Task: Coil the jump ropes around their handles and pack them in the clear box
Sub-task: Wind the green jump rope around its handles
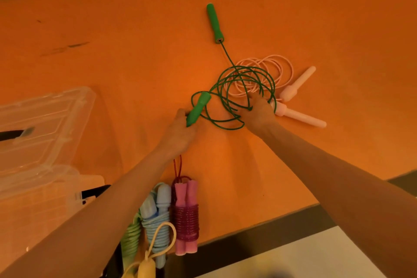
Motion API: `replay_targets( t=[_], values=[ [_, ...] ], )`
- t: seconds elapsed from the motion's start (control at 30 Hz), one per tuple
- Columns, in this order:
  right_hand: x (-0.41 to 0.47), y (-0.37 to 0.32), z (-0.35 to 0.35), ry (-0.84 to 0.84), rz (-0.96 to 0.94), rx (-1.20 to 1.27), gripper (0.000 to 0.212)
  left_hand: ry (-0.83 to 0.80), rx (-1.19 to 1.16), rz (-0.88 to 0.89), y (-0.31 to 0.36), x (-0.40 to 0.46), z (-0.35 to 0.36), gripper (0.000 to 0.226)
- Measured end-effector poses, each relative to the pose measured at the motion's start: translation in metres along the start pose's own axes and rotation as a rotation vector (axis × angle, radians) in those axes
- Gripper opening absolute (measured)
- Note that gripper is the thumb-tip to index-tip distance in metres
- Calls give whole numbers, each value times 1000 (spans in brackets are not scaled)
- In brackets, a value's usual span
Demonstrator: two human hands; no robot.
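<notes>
A green jump rope lies loose on the orange table (135, 52). My left hand (180, 131) grips one green handle (198, 108) by its end. The other green handle (214, 22) lies farther back, its cord running to a tangle of green loops (243, 90). My right hand (257, 113) grips these loops. Under them sits a pale pink jump rope (270, 70) with two pink handles (300, 117), uncoiled. The clear box (29, 216) stands at the left with its lid (45, 124) open.
Near the table's front edge lie coiled ropes: a dark pink one (186, 219), a light blue one (158, 221), a light green one (130, 239) and a yellow one (146, 264). The table edge (259, 225) runs diagonally at lower right.
</notes>
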State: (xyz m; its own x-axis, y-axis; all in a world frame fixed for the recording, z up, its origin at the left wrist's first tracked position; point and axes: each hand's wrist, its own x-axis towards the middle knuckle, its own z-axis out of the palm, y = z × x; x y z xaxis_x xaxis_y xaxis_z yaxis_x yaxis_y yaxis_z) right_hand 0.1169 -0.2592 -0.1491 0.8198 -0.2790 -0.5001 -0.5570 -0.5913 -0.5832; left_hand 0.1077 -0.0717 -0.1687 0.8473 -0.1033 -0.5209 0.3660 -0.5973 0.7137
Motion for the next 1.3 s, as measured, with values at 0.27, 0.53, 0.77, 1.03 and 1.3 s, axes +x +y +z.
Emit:
replay_targets(
  t=[0.27, 0.53, 0.77, 1.03, 1.3],
  values=[
    [-3, -9, -5, 52, 172, 446, 39, -23, -256, -27, 5, -28, -4, 21],
    [-61, 20, -24, -73, -318, 560, 22, -196, -567, -145, 6, -43, -11, 30],
    [-108, 61, -30, -170, -406, 384, 30, -51, -658, -106, 8, -47, -8, 22],
    [-125, 62, -49, -121, -266, 690, 40, 72, -318, 188, -4, -49, -4, 9],
    [-110, 32, -68, -10, -45, 1289, 20, -179, -56, 254, -20, -54, 5, 26]
  ],
)
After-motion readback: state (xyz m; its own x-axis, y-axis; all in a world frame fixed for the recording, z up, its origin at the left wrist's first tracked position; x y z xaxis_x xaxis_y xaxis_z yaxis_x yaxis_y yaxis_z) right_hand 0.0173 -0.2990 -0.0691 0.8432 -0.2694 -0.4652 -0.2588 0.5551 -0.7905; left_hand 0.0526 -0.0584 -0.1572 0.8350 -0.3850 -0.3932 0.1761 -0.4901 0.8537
